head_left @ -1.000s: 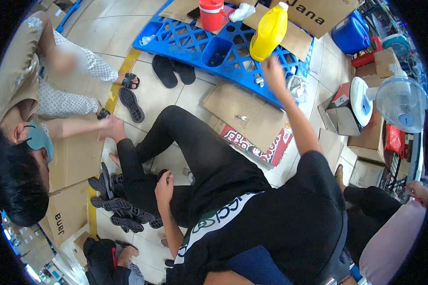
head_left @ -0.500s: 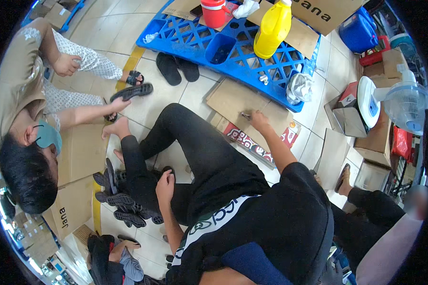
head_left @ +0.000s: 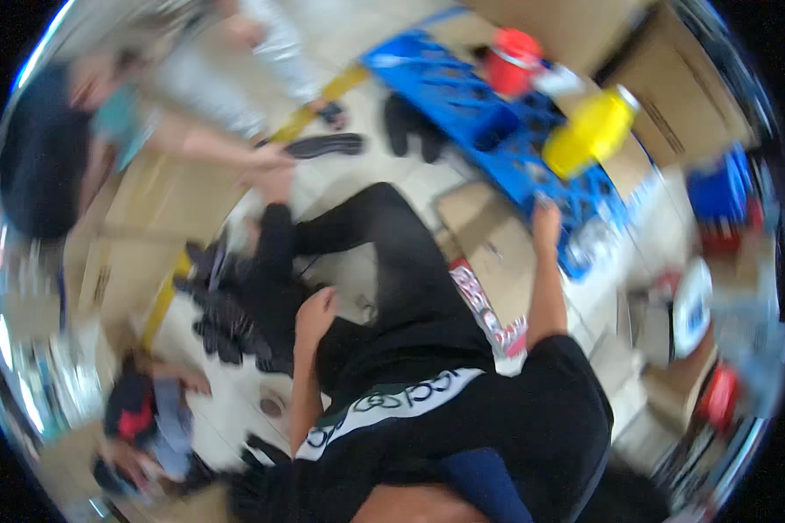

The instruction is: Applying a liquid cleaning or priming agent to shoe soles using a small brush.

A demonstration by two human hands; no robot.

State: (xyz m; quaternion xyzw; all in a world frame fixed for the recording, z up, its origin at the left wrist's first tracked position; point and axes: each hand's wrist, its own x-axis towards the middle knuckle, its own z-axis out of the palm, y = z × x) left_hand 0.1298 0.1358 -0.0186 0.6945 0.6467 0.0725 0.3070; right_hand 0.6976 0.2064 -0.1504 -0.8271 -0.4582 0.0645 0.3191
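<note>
My right hand [head_left: 545,228] reaches to the near edge of the blue plastic pallet [head_left: 401,54], its fingers pinched on a small pale thing too blurred to name. Below that arm lies a flat brown cardboard sheet [head_left: 488,240] on a red-and-white printed box [head_left: 478,301]. My left hand [head_left: 317,312] is curled in a loose fist above my bent leg; what is inside it, if anything, is hidden. Black sandals [head_left: 227,318] lie heaped on the floor left of my legs. Across from me, a co-worker's hand [head_left: 270,159] holds a dark sandal [head_left: 325,146].
On the pallet stand a red jug [head_left: 512,63] and a yellow bottle [head_left: 591,135]. A pair of black slippers [head_left: 410,129] lies beside it. Cardboard [head_left: 161,196] is at left; a white scale [head_left: 692,307] and boxes stand at right. Another person [head_left: 153,410] sits at lower left.
My right hand has moved from above the cardboard sheet to the pallet's edge. My left hand stays near my leg. The whole view has turned, and the picture is blurred.
</note>
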